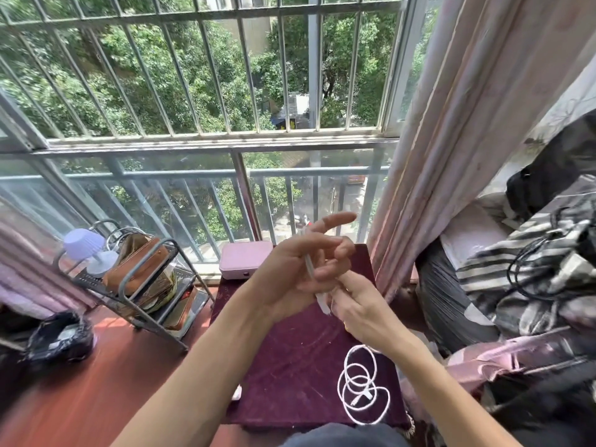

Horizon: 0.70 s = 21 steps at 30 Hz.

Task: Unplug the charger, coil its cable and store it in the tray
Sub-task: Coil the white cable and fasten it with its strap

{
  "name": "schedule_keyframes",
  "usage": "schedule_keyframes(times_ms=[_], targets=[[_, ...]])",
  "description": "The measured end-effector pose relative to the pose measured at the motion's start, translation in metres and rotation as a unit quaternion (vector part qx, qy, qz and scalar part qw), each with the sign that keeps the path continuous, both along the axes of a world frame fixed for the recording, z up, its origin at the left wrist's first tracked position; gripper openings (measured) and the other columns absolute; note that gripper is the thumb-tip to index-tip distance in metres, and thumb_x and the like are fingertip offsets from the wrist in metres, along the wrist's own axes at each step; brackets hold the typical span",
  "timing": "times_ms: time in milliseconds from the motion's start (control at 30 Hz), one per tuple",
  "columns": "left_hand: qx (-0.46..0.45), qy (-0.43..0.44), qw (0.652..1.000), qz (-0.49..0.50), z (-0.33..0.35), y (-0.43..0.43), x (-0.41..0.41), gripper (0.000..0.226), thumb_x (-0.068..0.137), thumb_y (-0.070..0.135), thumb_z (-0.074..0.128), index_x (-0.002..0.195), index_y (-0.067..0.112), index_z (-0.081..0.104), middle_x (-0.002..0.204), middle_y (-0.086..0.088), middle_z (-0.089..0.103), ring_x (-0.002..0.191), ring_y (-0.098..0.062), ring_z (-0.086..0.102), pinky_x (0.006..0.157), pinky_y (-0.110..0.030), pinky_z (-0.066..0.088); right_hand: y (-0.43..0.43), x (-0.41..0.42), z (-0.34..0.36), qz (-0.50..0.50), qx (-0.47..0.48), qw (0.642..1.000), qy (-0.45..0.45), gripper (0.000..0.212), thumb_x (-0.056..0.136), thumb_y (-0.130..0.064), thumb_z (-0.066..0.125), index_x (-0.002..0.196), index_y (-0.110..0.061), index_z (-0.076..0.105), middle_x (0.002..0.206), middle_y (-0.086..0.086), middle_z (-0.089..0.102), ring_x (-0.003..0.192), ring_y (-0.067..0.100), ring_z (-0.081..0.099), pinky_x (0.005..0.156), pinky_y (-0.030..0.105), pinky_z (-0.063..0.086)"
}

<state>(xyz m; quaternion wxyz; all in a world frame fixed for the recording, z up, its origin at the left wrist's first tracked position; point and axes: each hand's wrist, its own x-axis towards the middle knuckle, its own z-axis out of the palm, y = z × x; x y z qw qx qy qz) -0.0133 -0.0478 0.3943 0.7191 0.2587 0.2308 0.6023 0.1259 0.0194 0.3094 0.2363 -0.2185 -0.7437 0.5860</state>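
Both hands (325,285) seemingly around white cable (310,267)

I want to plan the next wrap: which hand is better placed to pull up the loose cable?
Probably the right hand: the white cable runs from it to loose loops just below. The left hand serves as the winding form.

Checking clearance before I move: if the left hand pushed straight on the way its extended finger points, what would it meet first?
Probably the pink curtain. The left hand has its extended finger aimed up and right toward the curtain's edge, with nothing visible between. Depth is unclear, so it might pass beside the curtain toward the window railing.
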Motion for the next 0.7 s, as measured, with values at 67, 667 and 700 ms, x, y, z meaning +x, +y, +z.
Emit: schedule_keyframes(times_ms=[67,667,700], targets=[[-0.025,0.041,0.998,0.030,-0.002,0.001,-0.007,0.029,0.096,0.000,0.045,0.122,0.008,0.053,0.074,-0.005,0.052,0.047,-0.008,0.043,0.036,-0.018,0.021,-0.005,0.006,-0.004,0.010,0.071,0.997,-0.035,0.027,0.113,-0.021,0.045,0.113,-0.017,0.071,0.064,-0.013,0.049,0.054,0.002,0.038,0.052,0.024,0.035],[-0.116,0.189,0.974,0.038,-0.030,-0.006,-0.012,0.030,0.099,0.018,0.058,0.128,0.011,0.063,0.092,-0.007,0.066,0.080,-0.018,0.066,0.070,-0.039,0.060,-0.012,0.044,0.087,0.115,0.396,0.896,-0.163,0.027,0.096,-0.048,0.059,0.092,-0.030,0.079,0.079,-0.015,0.063,0.073,0.007,0.062,0.061,0.029,0.051],[-0.118,0.198,0.972,0.035,-0.029,-0.007,-0.010,0.029,0.100,0.018,0.057,0.127,0.009,0.062,0.093,-0.009,0.066,0.081,-0.019,0.065,0.071,-0.038,0.059,-0.009,0.045,0.097,0.120,0.392,0.900,-0.148,0.022,0.094,-0.046,0.064,0.089,-0.032,0.080,0.077,-0.019,0.061,0.072,0.005,0.062,0.060,0.023,0.049]])
